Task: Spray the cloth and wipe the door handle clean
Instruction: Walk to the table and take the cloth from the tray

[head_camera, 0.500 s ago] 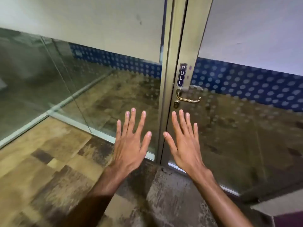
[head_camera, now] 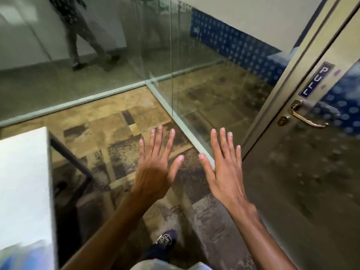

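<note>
I see two bare hands held out in front of me, side by side, with nothing in them. The left hand (head_camera: 155,168) is flat, its back is up, and its fingers are spread wide over the floor (head_camera: 109,121). The right hand (head_camera: 224,172) is flat and spread wide too, with its thumb pointing toward the left thumb. The two thumbs are near each other but do not touch. The floor is patchy brown and tan. The door handle (head_camera: 306,116) is gold and sits on the metal door frame (head_camera: 292,75) at the right, up and away from the right hand. No hand touches it. Just above the handle is a small dark sign (head_camera: 316,80) that says PULL. Just below and left of the handle is a small keyhole (head_camera: 282,120). The glass door (head_camera: 311,182) has a blue band with pale dots on it. A glass wall (head_camera: 194,65) stands behind the hands, and through it I see the legs of a person (head_camera: 81,41) far off. A white table top (head_camera: 23,182) is at the left. Low down, between my arms, I see a dark shoe (head_camera: 165,238). I cannot see a cloth or a spray bottle here.
</note>
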Tool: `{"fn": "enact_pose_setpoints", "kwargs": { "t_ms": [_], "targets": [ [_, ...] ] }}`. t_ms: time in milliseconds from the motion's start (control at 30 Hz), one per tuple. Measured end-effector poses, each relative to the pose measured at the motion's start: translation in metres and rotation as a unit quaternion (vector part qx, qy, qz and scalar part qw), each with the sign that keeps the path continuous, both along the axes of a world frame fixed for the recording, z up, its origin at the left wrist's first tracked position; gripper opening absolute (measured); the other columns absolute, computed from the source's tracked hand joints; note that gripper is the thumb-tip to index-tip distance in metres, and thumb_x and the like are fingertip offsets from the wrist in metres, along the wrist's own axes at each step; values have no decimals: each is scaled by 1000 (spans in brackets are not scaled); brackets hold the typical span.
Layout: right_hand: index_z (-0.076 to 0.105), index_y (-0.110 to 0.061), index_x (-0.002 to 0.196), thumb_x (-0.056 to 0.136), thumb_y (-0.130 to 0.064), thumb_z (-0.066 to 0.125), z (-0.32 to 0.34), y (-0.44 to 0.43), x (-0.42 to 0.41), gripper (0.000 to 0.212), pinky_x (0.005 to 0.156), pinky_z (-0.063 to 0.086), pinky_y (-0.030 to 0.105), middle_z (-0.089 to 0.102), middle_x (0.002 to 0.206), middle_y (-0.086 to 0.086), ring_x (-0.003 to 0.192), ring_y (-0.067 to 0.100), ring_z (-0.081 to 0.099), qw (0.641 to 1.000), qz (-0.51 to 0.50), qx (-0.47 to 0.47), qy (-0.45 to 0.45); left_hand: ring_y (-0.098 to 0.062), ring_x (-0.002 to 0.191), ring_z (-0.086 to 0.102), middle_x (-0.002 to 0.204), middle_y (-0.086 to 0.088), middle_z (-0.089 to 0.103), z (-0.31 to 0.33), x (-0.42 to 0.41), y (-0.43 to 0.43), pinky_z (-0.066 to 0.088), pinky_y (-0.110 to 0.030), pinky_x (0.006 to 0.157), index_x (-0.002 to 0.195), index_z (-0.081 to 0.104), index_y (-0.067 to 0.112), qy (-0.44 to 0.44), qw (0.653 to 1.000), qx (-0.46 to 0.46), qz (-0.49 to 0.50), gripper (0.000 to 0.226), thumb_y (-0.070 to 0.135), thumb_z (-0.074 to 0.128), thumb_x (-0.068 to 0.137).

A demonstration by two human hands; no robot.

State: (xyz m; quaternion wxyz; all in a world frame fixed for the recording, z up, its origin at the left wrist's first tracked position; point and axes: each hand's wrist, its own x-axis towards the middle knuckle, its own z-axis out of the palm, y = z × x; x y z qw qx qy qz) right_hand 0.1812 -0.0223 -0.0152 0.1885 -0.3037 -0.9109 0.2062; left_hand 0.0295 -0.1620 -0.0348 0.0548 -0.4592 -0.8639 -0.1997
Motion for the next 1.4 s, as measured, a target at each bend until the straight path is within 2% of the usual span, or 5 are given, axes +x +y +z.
{"fn": "enact_pose_setpoints", "kwargs": {
  "t_ms": [233, 533, 733, 967, 1400],
  "targets": [
    [3, -28, 167, 109, -49, 36, -13, -56, -25, 70, 131, -3, 53, -10, 175, -1, 161, 16, -18, 991, 132, -33, -10, -20, 162, -21, 174, -1, -23, -7, 17, -95, -11, -51, 132, 167, -4, 35, -46, 992, -34, 112, 79, 74, 13, 100],
    [-5, -35, 166, 111, -56, 30, -20, -144, -64, 69, 131, -8, 44, -16, 174, -6, 159, 10, -22, 962, 271, -27, -19, -19, 163, -15, 178, -1, -11, -18, 27, -198, 2, -60, 132, 167, -8, 38, -50, 975, 11, 218, 76, 74, 14, 104],
    [-8, -37, 165, 106, -60, 25, -24, -212, -81, 71, 126, -14, 40, -18, 174, -8, 159, 10, -21, 942, 332, -26, -35, -21, 164, -14, 178, -3, -12, -21, 37, -267, -17, -40, 130, 169, 0, 28, -38, 958, 32, 283, 77, 69, 16, 107],
    [-6, -34, 166, 108, -55, 28, -30, -286, -89, 70, 131, -7, 48, -16, 174, -4, 159, 10, -22, 923, 383, -16, -38, -23, 163, -16, 177, -2, -15, -26, 47, -349, -1, -61, 132, 169, 0, 28, -58, 936, 34, 347, 79, 71, 19, 105],
    [0, -30, 166, 111, -46, 41, -51, -472, -96, 71, 132, 4, 41, -9, 175, -4, 161, 12, -12, 900, 435, -20, -28, -24, 163, -18, 177, -4, -17, -48, 64, -537, -2, -58, 132, 169, -5, 27, -103, 926, 48, 360, 83, 71, 23, 104]
  ]
}}
